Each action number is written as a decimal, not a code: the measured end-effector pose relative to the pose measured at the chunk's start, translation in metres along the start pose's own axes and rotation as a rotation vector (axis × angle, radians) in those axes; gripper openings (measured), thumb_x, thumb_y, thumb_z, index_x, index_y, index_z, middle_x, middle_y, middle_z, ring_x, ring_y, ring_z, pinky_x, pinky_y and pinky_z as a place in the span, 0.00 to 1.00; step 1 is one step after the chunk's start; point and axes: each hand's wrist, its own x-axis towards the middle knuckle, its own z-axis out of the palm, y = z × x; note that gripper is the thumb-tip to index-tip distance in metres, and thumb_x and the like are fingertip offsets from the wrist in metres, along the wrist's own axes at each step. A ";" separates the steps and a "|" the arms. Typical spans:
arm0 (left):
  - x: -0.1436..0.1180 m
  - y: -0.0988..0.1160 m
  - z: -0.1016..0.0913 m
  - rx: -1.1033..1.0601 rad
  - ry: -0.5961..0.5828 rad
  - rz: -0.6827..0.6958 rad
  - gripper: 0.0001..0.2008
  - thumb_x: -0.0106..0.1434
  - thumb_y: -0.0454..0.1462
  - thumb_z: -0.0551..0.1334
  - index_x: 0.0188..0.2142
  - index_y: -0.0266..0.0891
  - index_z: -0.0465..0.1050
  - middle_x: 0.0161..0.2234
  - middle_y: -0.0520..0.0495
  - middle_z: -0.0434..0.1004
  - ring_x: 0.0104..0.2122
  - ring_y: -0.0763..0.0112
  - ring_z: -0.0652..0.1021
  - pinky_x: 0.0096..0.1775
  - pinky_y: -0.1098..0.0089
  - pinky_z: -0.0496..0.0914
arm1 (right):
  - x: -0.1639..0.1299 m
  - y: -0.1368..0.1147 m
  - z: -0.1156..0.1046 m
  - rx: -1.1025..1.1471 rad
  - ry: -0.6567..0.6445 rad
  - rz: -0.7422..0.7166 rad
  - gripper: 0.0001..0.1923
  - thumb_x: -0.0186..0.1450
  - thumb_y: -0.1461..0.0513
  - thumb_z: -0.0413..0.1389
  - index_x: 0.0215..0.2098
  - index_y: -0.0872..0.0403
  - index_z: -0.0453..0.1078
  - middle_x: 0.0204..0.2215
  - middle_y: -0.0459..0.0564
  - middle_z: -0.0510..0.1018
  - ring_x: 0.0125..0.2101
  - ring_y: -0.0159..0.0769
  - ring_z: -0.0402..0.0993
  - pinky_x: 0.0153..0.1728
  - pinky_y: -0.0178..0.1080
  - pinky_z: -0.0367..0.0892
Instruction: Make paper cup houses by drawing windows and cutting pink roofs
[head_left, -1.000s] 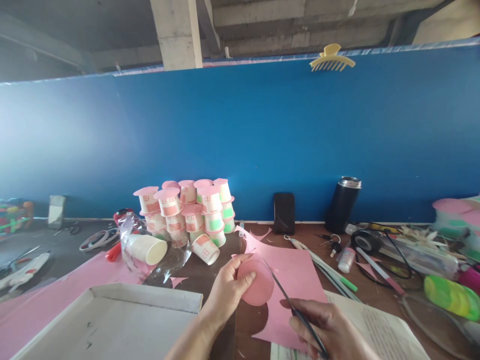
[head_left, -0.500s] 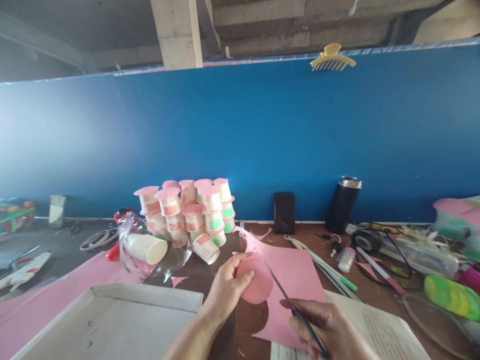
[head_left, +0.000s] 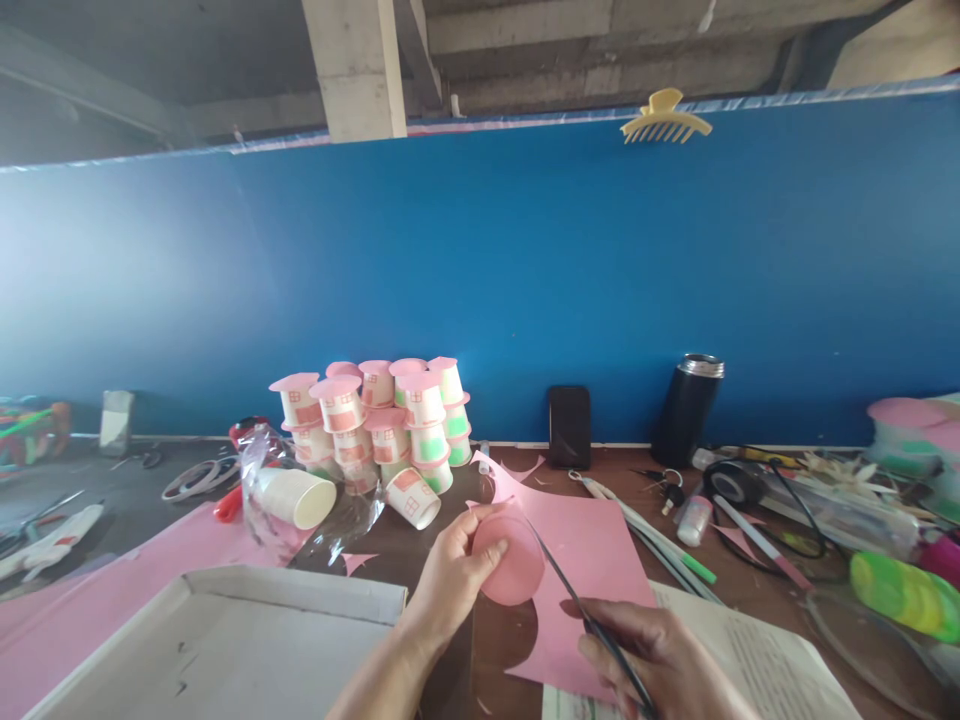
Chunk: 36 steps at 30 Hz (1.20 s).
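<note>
Head view: at lower centre of the frame the left hand [head_left: 450, 580] pinches a pink paper disc [head_left: 510, 562] by its left rim, thumb across the face. The right hand [head_left: 660, 660], at the bottom edge, is closed around thin scissors [head_left: 581, 610] whose blades run up along the disc's right edge, over the pink paper sheet [head_left: 592, 570]. The disc looks light, thin and easily creased; the rim seems the best place to grip it. Finished paper-cup houses [head_left: 382, 420] are stacked behind.

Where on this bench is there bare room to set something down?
Bare wood shows between the cup stack and the phone, and the shallow white tray at front left holds nothing. The right side around the black flask and tape roll is crowded with pens and cables.
</note>
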 end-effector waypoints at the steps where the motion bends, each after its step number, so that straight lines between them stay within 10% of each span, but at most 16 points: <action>1: 0.000 0.000 0.000 0.001 0.003 -0.002 0.21 0.57 0.40 0.65 0.50 0.39 0.73 0.48 0.43 0.77 0.48 0.56 0.75 0.50 0.63 0.66 | 0.000 0.000 0.001 0.005 -0.001 -0.011 0.16 0.48 0.59 0.67 0.35 0.58 0.77 0.13 0.36 0.63 0.11 0.17 0.51 0.14 0.29 0.44; 14: 0.003 -0.006 -0.004 -0.016 0.030 0.001 0.19 0.56 0.40 0.66 0.48 0.39 0.74 0.46 0.44 0.78 0.47 0.59 0.75 0.48 0.66 0.67 | 0.003 0.007 -0.007 -0.076 -0.019 -0.034 0.22 0.50 0.54 0.66 0.39 0.60 0.77 0.14 0.37 0.63 0.11 0.18 0.52 0.15 0.30 0.45; 24: -0.008 -0.018 0.030 -0.744 0.155 -0.284 0.16 0.54 0.42 0.70 0.37 0.34 0.73 0.34 0.44 0.79 0.32 0.72 0.78 0.34 0.74 0.71 | 0.004 0.005 0.001 0.049 0.039 -0.010 0.25 0.44 0.53 0.71 0.36 0.58 0.77 0.13 0.36 0.61 0.12 0.18 0.50 0.13 0.27 0.48; 29: -0.013 -0.028 0.043 -0.761 0.224 -0.465 0.14 0.50 0.40 0.72 0.29 0.34 0.70 0.24 0.51 0.73 0.21 0.81 0.71 0.24 0.79 0.66 | 0.006 0.010 -0.001 -0.035 0.083 -0.035 0.28 0.45 0.50 0.70 0.38 0.59 0.77 0.12 0.35 0.59 0.12 0.18 0.49 0.13 0.28 0.48; 36: -0.011 -0.025 0.039 -0.564 0.221 -0.355 0.16 0.47 0.40 0.74 0.28 0.33 0.71 0.23 0.52 0.70 0.21 0.82 0.66 0.24 0.78 0.61 | 0.007 0.011 -0.002 -0.145 0.064 -0.084 0.31 0.48 0.45 0.66 0.40 0.61 0.77 0.12 0.37 0.61 0.11 0.20 0.53 0.15 0.30 0.50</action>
